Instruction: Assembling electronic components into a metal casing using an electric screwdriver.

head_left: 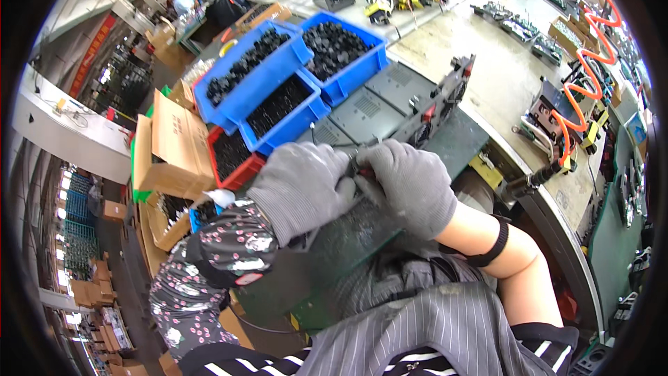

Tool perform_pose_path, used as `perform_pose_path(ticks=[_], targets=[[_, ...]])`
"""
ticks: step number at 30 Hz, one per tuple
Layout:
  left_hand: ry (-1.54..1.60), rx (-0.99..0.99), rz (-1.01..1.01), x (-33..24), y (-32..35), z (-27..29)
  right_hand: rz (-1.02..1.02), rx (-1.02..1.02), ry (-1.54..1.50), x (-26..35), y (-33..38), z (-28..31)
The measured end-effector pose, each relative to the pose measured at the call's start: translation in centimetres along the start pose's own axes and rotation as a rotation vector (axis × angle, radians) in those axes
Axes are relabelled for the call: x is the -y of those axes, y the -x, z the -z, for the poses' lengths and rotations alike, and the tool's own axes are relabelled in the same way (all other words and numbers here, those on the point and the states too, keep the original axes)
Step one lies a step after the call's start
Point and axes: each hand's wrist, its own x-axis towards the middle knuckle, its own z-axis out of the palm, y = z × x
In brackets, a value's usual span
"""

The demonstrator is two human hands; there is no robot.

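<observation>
Two gloved hands met over a small dark part at the near edge of the green mat.

The left hand [303,188] and right hand [410,184], both in grey knit gloves, had their fingers clenched together around a small dark part with a red bit [360,169], held just above the green mat [452,143]. Beyond it lay grey metal units [379,101]; farther left stood blue bins [257,80] of black pieces and a red bin [236,157]. An orange coiled hose [581,87] hung at the right.
</observation>
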Motion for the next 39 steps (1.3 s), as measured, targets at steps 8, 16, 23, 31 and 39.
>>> perform_pose_path(ticks=[8, 16, 23, 31, 39], targets=[[0.079, 0.098, 0.047, -0.7, -1.0, 1.1, 0.263, 0.328, 0.341, -1.1, -2.5, 2.6], [-0.161, 0.079, 0.098, -1.7, -1.9, 0.7, 0.327, 0.530, 0.365, -1.8, -7.3, 4.5], [-0.176, 0.013, 0.045, -1.6, -1.6, 0.5, 0.397, 0.627, 0.313, -3.0, -8.5, 4.8], [-0.265, 0.115, 0.110, -1.7, -2.3, 0.3, 0.303, 0.657, 0.250, -3.5, -9.0, 3.7], [-0.034, -0.247, 0.253, -0.1, 4.5, 2.9, -0.060, 0.234, -0.687, -4.6, -2.6, 6.0]])
